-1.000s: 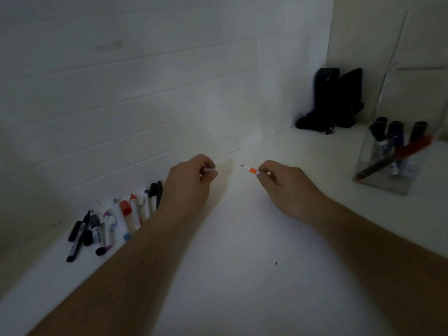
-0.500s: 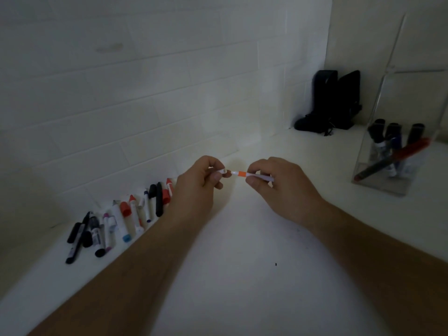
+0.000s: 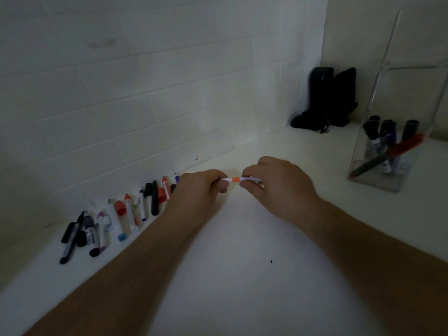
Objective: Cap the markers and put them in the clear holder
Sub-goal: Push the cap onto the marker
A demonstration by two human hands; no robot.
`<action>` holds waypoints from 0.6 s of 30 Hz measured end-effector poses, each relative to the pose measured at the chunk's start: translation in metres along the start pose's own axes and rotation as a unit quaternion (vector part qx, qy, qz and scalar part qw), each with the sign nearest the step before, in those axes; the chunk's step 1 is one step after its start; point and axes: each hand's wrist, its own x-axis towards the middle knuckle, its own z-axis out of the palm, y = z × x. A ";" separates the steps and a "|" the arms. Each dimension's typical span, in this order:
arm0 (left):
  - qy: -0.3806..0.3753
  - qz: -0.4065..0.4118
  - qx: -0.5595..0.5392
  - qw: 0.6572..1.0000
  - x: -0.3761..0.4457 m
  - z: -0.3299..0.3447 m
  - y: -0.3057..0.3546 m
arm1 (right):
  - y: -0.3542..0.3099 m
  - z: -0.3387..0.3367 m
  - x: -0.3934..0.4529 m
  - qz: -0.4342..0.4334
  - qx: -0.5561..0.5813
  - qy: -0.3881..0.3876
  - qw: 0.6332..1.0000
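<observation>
1. Head view shows one white counter running into a corner of white tiled wall.
2. One clear holder stands at the right, well apart from the hands; it holds four markers: three dark-capped ones upright and one red-and-dark one leaning across them.
3. Two dark objects stand in the far corner; what they are I cannot tell.
4. Two hands meet above the counter's middle. The left hand and the right hand each pinch one end of a single marker.
5. A row of loose markers and caps lies along the wall at the left, overlapping; roughly a dozen pieces, exact count unclear.
6. The white marker with an orange band lies level, long axis left to right, between the fingertips.
</observation>
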 end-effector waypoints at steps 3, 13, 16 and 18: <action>0.004 0.010 0.013 1.000 0.000 0.002 0.002 | 0.001 0.003 0.000 -0.007 0.017 0.002 1.000; 0.003 0.028 -0.016 0.999 -0.005 0.012 0.005 | 0.001 0.000 -0.001 0.030 0.046 -0.037 0.998; 0.003 0.062 -0.015 0.998 -0.003 0.016 0.007 | -0.005 -0.002 -0.001 0.038 -0.056 -0.067 0.995; 0.034 0.077 -0.059 0.995 -0.002 0.016 0.003 | -0.006 -0.006 0.000 0.062 0.018 -0.069 0.996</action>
